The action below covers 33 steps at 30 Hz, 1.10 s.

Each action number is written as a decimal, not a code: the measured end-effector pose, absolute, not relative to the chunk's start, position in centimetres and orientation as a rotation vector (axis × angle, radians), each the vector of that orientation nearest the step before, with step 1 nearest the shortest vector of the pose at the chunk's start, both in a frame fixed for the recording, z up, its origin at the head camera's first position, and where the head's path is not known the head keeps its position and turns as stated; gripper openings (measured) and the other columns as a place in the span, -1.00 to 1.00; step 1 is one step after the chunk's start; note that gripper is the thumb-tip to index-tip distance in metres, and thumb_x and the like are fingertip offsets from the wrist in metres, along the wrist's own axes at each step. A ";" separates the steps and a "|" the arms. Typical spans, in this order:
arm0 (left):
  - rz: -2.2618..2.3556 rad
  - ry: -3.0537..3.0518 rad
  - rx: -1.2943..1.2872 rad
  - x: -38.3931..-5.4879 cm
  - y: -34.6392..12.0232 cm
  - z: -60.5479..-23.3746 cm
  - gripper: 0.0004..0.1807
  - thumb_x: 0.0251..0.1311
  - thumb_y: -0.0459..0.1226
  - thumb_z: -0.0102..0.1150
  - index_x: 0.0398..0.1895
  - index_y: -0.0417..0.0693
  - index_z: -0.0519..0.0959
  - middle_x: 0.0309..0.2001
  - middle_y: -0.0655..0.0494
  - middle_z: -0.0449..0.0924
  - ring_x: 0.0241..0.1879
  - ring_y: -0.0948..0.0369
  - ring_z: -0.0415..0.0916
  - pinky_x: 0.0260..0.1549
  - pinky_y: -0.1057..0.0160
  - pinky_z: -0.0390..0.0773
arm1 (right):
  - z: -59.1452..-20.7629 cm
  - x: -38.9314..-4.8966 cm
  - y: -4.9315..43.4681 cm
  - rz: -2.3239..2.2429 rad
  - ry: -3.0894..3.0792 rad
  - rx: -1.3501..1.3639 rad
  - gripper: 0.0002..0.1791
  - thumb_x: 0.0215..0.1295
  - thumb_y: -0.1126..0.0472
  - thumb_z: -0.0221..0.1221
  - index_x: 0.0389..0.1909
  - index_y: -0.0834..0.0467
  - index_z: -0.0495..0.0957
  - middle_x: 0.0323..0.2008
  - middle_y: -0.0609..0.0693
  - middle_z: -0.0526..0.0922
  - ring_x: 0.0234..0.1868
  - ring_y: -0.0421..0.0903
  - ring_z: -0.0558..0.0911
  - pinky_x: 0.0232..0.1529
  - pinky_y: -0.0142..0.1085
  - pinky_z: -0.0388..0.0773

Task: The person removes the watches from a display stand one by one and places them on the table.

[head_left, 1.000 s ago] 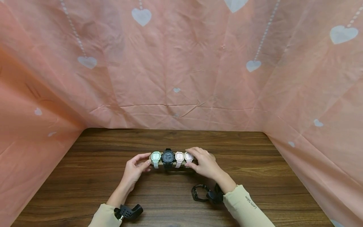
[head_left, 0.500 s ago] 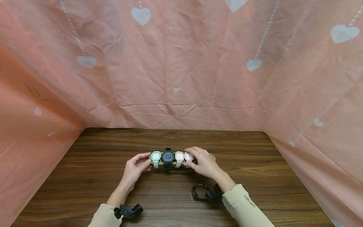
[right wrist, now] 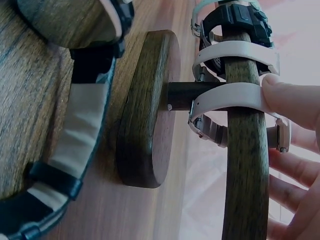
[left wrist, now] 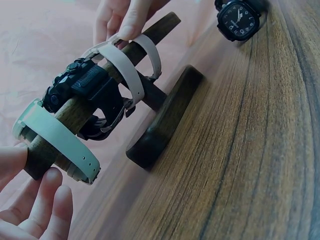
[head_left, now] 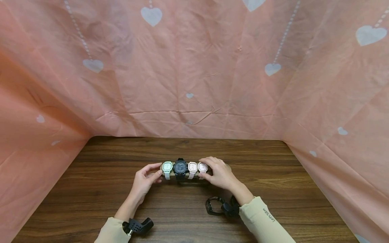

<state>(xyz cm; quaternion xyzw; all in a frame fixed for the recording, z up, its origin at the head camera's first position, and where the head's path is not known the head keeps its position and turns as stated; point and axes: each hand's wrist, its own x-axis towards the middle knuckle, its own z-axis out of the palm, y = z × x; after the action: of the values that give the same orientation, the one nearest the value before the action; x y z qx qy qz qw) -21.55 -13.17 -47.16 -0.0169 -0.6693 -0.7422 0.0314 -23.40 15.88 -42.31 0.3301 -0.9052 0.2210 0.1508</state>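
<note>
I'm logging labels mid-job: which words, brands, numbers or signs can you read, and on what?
"Let's Slim", as best I can read it: right sleeve, small and slanted.
Black square wristwatch, left wrist view: pale dial numerals, too small to read reliably.
Mint-green wristwatch: dial too blurred.
Black round wristwatch: dial too blurred.
Both pale pink wristwatches: dials too blurred.

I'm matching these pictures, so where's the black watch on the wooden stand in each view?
Head: black watch, below centre, slightly left.
Left wrist: black watch, left, slightly above centre.
Right wrist: black watch, top, right of centre.
Shared landmark: mint watch beside it.
</note>
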 end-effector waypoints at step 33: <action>-2.272 -2.063 -0.056 -21.6 -13.0 -47.2 -0.62 0.11 -0.38 0.25 0.03 -0.28 0.52 -0.16 -0.07 0.59 -0.41 0.17 0.60 -0.35 0.14 0.63 | -42.1 -23.7 16.5 0.619 -2.649 0.992 -0.53 0.13 0.05 0.28 0.05 0.13 0.50 -0.02 0.00 0.56 0.05 -0.03 0.49 0.10 0.01 0.32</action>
<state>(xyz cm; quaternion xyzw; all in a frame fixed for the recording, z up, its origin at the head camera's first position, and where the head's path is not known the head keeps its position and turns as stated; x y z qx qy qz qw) -21.55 -12.96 -47.19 -0.0181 -0.6717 -0.7397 0.0360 -23.68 16.54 -42.05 0.3401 -0.9079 0.2121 0.1227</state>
